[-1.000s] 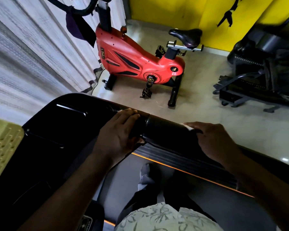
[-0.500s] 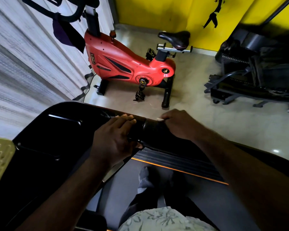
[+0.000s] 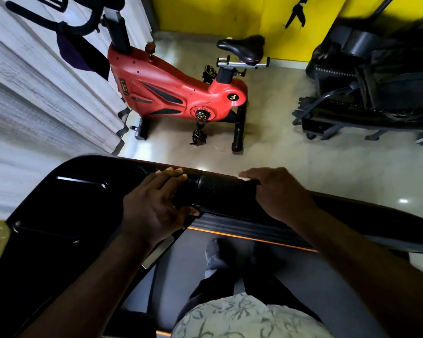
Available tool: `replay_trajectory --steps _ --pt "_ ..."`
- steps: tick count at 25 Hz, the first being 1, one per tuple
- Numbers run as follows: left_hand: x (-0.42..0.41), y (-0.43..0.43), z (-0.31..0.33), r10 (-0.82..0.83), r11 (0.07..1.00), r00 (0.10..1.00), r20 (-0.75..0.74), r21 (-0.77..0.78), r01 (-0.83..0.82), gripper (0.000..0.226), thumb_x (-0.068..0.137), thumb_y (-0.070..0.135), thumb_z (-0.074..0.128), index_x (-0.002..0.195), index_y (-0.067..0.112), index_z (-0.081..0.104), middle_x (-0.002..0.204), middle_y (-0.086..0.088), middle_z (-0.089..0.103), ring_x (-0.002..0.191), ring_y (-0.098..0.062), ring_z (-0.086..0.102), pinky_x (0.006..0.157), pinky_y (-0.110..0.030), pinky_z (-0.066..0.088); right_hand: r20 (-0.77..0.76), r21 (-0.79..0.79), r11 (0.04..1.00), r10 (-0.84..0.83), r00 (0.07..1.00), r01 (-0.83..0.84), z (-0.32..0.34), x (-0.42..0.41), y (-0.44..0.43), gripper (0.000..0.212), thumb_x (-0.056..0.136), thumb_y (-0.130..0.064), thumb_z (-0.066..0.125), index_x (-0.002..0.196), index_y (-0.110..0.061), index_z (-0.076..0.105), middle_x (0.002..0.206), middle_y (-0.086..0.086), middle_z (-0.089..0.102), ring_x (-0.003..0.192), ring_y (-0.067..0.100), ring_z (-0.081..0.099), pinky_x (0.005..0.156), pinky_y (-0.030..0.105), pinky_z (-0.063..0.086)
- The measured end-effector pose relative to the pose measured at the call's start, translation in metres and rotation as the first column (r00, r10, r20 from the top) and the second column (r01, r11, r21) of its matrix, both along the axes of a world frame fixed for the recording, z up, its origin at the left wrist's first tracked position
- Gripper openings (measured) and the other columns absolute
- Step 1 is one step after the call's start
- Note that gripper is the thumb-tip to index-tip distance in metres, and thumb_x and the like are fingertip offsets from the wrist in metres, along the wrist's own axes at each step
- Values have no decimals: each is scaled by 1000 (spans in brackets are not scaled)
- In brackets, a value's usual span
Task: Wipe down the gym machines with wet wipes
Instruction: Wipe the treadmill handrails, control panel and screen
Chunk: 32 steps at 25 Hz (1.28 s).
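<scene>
I stand on a black treadmill and look down at its handrail, which has a textured foam sleeve. My left hand grips the rail where it meets the console, fingers curled over the top. My right hand wraps over the sleeve further right and presses a wet wipe onto it. Only a pale sliver of the wipe shows at the fingertips; the rest is hidden under the palm.
A red exercise bike with a black saddle stands on the tiled floor ahead, beside white curtains. Another dark machine sits at the right against the yellow wall. My foot is on the treadmill belt below the rail.
My right hand slid left along the handrail toward my left hand, then back a little to the right. My left hand kept its grip. The view shifted slightly.
</scene>
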State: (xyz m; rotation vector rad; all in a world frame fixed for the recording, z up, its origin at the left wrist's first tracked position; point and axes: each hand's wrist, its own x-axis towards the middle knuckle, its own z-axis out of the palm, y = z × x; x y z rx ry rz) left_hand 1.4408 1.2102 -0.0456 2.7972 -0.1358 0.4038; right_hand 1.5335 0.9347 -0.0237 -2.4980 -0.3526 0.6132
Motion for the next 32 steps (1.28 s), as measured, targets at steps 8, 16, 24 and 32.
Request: replay_trajectory --steps 8,16,24,32 --pt "5 -2 8 -20 997 999 -42 72 23 66 61 56 92 112 17 77 120 -1 74 107 -28 70 85 -38 58 272 8 996 -84 959 85 -3 -42 15 51 84 -1 47 124 -16 74 127 10 73 117 30 69 103 38 54" --pt "45 1 14 -333 920 888 -317 97 379 91 74 84 60 139 19 59 138 -4 60 126 -29 55 104 -44 44 241 -81 937 -312 919 340 -15 -61 -142 75 86 17 56 138 -35 65 143 2 65 127 22 66 116 33 44" --pt "71 -4 12 -461 786 797 -391 237 571 104 76 95 50 143 16 54 131 -6 64 114 -28 61 96 -43 52 437 15 977 187 880 -215 -19 -74 -18 75 80 17 48 150 -10 55 156 9 53 147 23 47 125 34 32" --pt "70 -7 16 -493 834 811 -316 96 544 56 111 49 28 122 9 66 115 -12 68 107 -33 63 90 -46 51 611 -273 619 703 365 -736 -58 -35 -108 50 107 -5 41 156 -10 40 166 6 38 158 24 24 130 43 21"
